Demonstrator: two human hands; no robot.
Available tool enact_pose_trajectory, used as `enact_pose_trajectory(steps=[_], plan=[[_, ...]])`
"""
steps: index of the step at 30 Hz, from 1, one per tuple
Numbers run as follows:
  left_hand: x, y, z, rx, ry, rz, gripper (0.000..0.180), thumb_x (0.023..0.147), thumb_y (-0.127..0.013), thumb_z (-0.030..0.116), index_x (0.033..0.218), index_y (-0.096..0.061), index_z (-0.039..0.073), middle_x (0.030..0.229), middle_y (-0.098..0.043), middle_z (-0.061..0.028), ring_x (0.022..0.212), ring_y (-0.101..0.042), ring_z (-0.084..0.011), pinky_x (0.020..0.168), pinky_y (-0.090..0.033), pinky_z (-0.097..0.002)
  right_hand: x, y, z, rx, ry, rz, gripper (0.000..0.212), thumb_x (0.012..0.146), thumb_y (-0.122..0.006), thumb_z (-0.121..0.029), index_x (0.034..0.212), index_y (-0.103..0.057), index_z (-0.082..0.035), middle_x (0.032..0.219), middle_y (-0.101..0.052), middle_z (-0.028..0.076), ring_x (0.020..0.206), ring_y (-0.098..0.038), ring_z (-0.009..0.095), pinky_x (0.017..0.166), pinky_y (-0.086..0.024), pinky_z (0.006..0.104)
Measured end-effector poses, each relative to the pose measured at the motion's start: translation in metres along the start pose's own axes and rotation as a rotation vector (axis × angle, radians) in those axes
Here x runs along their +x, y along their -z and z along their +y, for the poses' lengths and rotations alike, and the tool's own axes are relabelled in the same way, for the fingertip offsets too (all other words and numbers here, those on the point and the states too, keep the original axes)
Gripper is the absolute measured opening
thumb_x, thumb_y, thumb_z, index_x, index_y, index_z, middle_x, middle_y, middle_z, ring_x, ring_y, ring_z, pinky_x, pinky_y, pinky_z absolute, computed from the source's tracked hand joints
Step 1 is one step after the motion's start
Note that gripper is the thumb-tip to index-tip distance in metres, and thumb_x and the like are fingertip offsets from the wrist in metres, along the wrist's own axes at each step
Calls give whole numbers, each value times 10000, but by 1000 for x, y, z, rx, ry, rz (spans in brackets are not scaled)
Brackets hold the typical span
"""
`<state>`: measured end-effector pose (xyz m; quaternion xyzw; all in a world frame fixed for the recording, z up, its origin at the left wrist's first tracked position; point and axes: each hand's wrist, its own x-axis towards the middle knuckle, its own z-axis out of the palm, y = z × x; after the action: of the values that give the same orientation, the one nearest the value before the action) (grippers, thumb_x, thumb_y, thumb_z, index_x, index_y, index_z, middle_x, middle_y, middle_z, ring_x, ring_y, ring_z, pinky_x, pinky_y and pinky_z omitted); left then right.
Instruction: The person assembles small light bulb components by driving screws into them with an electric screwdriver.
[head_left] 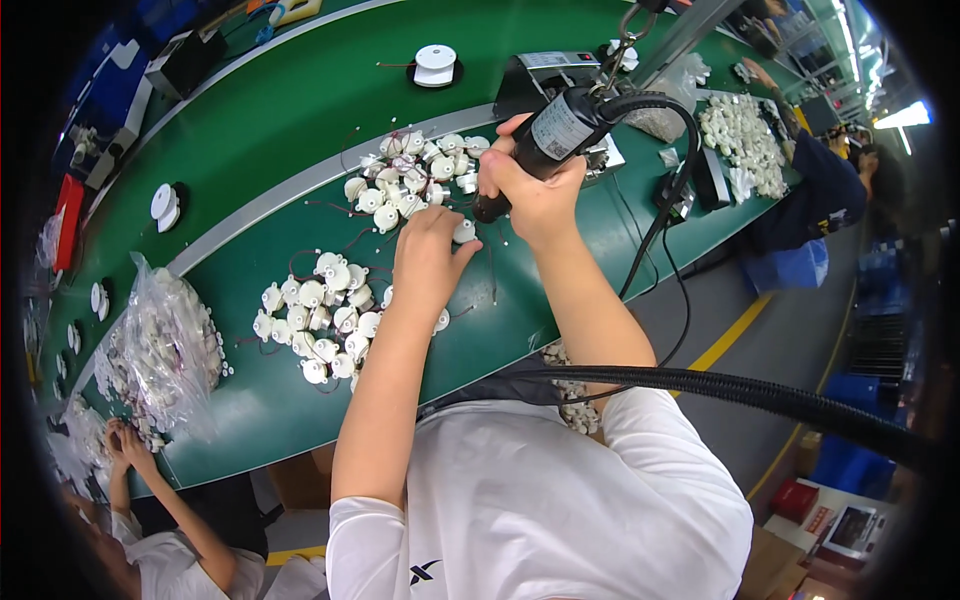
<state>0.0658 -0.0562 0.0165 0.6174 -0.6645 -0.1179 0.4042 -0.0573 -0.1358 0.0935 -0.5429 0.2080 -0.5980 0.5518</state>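
Note:
My right hand (pixel 535 190) grips a black electric screwdriver (pixel 548 135) that hangs from a cable above; its tip points down at the green table (pixel 270 120). Just left of it, my left hand (pixel 428 258) presses down on a small white round motor (pixel 463 232) directly under the tool's tip. A cluster of the same white round motors (pixel 410 175) with thin red wires lies just beyond my hands. A second group of motors (pixel 318 318) lies to the left of my left forearm.
A clear bag of parts (pixel 165 350) sits at the left. Another person's hands (pixel 125 445) work at the lower left, and a third person (pixel 830 190) sits at the right by a motor pile (pixel 740 135). A black hose (pixel 760 395) crosses my chest. A white spool (pixel 435 62) stands far back.

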Motion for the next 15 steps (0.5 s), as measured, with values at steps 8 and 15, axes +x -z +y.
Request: enact_pose_trajectory(steps=[8,15], plan=[[1,-1,-2,-23,3,24,376,649,-846,122,952,-679,-24,939,-661,-156,934,-617,-360,830,-500,-436,1,-4,8,-20,-7,-13,285,807,-624,107,1066,-523,47,722,-614,108,529,-560,171,519,-498,351],[-1,0,-3,-16,6,17,390,642,-849,130,955,-678,-28,955,-669,-152,952,-616,-351,841,-502,-437,-1,-6,15,-66,-16,-46,275,817,-620,99,1066,-517,46,717,-603,105,536,-556,171,521,-496,352]])
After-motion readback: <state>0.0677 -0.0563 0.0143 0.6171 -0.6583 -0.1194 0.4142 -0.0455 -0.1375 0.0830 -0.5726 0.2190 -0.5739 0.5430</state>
